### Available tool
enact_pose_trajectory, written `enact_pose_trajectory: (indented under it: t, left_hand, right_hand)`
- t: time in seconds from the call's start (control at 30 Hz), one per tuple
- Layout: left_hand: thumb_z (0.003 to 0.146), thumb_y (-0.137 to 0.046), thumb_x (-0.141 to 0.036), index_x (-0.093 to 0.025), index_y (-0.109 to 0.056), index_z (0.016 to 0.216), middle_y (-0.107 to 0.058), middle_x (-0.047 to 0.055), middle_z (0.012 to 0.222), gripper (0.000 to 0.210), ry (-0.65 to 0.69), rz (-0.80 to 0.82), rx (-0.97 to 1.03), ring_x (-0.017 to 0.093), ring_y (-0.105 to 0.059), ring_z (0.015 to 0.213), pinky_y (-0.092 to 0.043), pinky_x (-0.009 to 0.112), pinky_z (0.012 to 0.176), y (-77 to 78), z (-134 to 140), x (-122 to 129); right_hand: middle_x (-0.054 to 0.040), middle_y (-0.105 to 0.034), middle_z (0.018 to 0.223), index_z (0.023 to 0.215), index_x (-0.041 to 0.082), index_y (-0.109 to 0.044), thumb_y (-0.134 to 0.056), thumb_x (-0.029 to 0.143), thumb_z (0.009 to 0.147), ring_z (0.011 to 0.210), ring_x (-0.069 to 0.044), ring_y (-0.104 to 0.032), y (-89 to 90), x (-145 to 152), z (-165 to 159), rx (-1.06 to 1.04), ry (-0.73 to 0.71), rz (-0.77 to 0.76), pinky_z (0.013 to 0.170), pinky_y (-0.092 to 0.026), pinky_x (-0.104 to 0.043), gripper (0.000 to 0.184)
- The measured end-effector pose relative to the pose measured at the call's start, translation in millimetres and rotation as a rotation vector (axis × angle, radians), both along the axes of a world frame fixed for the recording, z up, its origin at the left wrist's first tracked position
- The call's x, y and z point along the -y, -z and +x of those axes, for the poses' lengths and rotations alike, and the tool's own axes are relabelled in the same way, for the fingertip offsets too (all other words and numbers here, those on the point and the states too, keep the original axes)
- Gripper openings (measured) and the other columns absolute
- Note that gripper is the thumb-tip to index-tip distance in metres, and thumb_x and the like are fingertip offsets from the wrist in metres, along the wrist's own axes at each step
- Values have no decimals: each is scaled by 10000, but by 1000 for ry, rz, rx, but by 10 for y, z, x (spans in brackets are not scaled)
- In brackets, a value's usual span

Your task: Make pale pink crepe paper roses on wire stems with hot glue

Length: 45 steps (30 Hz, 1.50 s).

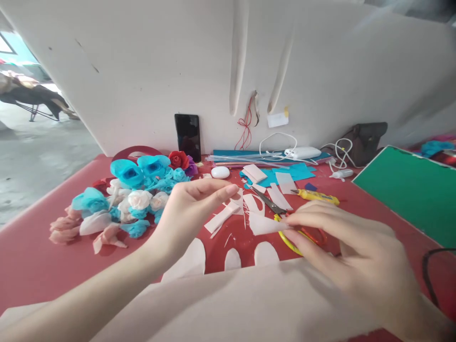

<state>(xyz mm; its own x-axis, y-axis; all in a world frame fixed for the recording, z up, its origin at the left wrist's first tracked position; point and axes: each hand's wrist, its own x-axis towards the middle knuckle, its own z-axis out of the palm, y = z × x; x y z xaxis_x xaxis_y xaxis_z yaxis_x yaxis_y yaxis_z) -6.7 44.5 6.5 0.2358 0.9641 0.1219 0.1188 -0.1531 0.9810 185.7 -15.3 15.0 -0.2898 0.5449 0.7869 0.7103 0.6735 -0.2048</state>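
my right hand (356, 251) pinches paper (262, 224); left hand (190, 209), fingertips together. slack pinch could drop it among scraps (223, 217) toward worktop's (32, 266) far edge.

1 thin pale piece (262, 225), wedge-shaped, narrow end pinched in right hand (356, 251), wide end leftward.

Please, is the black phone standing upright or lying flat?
Upright: the black phone stands on a short edge before the pale wall, its dark face showing.

The cut piece (265, 224) is in the right hand (351, 251), scissors (273, 206) behind it, flowers (138, 200) toward the surface's (32, 256) left edge.
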Motion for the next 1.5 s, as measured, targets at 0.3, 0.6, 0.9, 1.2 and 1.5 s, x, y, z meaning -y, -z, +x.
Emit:
enact_pose_trajectory:
  t: [0.3, 0.6, 0.9, 1.2, 1.5]
  left_hand:
    - [778, -580, -163, -200, -531, 957, -590, -22, 839, 189, 225, -93, 68, 108, -573, 762, -469, 212, 694, 116, 128, 51]
    - [745, -675, -219, -291, -636, 887, -653, -78, 887, 164, 300, 86, 57, 101, -598, 843, -474, 189, 795, 76, 155, 254]
    - [758, -625, -95, -273, -646, 844, -674, -86, 833, 199, 258, 250, -1, 73, -611, 807, -476, 129, 728, 44, 127, 282]
    - [706, -580, 16, -254, -633, 827, -647, -96, 824, 301, 317, 318, -35, 50, -593, 764, -463, 127, 715, 70, 141, 268]
    - [765, -617, -100, -227, -621, 867, -655, -47, 840, 162, 341, 377, -34, 93, -594, 789, -464, 214, 757, 64, 117, 302]
  right_hand:
    - [-8, -668, 688, 745, 130, -620, -609, 0, 730, 597, -89, -594, 48, 2, -10, -24, 8, -5, 602, -501, -190, 131]
    - [21, -639, 730, 819, 164, -607, -611, 82, 768, 667, -57, -585, 91, 71, 18, -63, 29, -100, 668, -465, -132, 96]
    - [59, -686, 818, 864, 262, -630, -594, 214, 797, 721, -69, -634, 14, 75, 72, -164, 7, -375, 623, -491, -91, 90]
    - [62, -701, 783, 771, 302, -693, -642, 295, 752, 725, -93, -647, -68, 2, 115, -273, -87, -937, 624, -495, -124, 55]
    - [63, -641, 782, 835, 219, -627, -628, 105, 749, 721, -40, -590, 71, -16, 71, -166, -228, -558, 677, -465, -100, 143]
